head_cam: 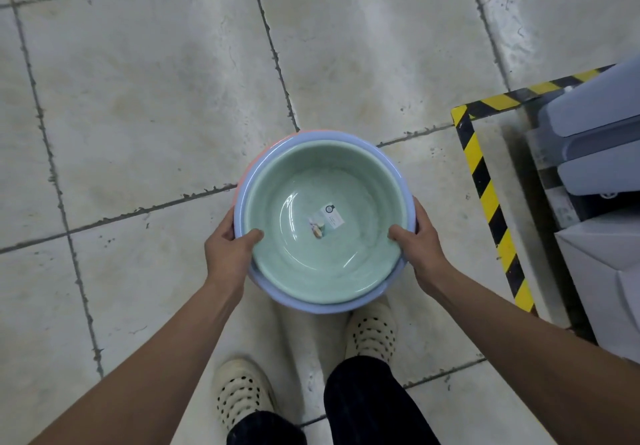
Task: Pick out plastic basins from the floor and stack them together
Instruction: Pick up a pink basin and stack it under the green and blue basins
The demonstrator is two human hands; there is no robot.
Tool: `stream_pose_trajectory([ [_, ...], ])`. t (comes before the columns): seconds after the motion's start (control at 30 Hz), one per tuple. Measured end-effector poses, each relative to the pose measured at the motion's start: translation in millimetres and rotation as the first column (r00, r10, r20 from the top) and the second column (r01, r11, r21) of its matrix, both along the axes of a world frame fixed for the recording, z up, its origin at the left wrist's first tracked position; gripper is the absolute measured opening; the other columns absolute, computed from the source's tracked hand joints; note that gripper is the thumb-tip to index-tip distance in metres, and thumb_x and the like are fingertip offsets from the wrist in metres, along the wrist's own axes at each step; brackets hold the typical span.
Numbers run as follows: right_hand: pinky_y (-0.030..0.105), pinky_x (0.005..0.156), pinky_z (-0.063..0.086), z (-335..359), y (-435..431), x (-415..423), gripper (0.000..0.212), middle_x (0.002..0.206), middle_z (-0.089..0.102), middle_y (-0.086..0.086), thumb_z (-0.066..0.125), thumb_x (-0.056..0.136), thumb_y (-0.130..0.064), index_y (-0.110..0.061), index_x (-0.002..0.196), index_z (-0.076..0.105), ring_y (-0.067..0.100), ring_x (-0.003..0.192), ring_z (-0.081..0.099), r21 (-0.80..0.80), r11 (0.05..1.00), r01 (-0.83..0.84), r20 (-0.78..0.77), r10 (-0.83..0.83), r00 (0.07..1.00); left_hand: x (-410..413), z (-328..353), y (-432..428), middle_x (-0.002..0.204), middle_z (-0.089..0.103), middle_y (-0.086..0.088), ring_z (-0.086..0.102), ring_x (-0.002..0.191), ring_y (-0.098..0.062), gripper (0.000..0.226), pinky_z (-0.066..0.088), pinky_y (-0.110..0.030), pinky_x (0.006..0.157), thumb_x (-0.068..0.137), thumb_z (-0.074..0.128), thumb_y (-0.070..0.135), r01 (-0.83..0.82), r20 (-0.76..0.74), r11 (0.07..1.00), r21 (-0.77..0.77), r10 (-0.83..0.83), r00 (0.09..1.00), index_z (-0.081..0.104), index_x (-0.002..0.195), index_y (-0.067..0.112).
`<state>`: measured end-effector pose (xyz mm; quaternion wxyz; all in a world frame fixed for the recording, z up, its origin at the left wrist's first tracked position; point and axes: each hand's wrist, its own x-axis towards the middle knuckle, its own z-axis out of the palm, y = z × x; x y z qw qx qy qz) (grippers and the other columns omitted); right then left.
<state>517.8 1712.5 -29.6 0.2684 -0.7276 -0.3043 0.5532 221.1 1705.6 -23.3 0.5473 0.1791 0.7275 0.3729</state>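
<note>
The left hand (pixel 227 249) and right hand (pixel 420 244) clamp opposite rims of nested round plastic basins, a labelled pale green basin (pixel 322 223) inside a blue basin (pixel 398 164) inside a pink basin (pixel 263 154).

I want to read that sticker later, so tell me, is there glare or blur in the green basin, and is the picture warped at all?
Head view: curved white glare streaks cross the green basin's bottom beside the sticker, whose print is too small and soft to read; the floor tile seams bow, showing wide-angle distortion; the left hand and right hand look sharp; lighting is even, shadows soft.
</note>
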Motion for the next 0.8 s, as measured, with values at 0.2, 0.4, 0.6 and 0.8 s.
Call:
stream_pose_trajectory([
  [0.2,0.043,0.092,0.055,-3,4,3,0.060,0.121,0.063,-0.015,0.069,0.081,-0.021,-0.052,0.128,0.051,0.009,0.110,0.062,0.036,0.996,-0.085,0.035,0.083,0.996,-19,-12,6,0.129,0.065,0.013,0.064,0.115,-0.012,0.070,0.053,-0.038,0.098,0.077,0.079,0.017,0.196,0.027,0.980,-0.020,-0.196,0.980,0.052,0.139,0.035],
  [0.4,0.035,0.086,0.056,-15,8,2,0.045,0.112,0.071,-0.014,0.067,0.089,-0.014,-0.045,0.120,0.058,0.012,0.103,0.067,0.069,0.996,-0.055,-0.074,0.060,0.995,-30,-22,25,0.124,0.068,0.011,0.065,0.114,-0.018,0.062,0.054,-0.043,0.094,0.079,0.071,0.025,0.387,0.120,0.922,-0.007,-0.383,0.916,0.050,0.133,0.046],
  [0.6,0.044,0.091,0.056,-24,6,2,0.045,0.115,0.070,-0.008,0.065,0.089,-0.011,-0.037,0.125,0.059,0.014,0.103,0.067,0.101,0.995,-0.023,-0.089,0.033,0.995,-31,-34,23,0.132,0.062,0.009,0.062,0.119,-0.017,0.071,0.050,-0.048,0.101,0.080,0.072,0.028,0.371,0.120,0.928,0.037,-0.373,0.920,0.040,0.141,0.047],
  [0.8,0.048,0.093,0.055,-29,7,6,0.046,0.119,0.069,-0.003,0.068,0.085,-0.024,-0.033,0.128,0.058,0.019,0.107,0.067,0.134,0.990,-0.046,-0.142,0.065,0.988,-32,-41,20,0.137,0.059,0.009,0.061,0.121,-0.019,0.082,0.048,-0.050,0.103,0.074,0.078,0.036,0.345,0.122,0.938,0.029,-0.346,0.930,0.037,0.144,0.044],
])
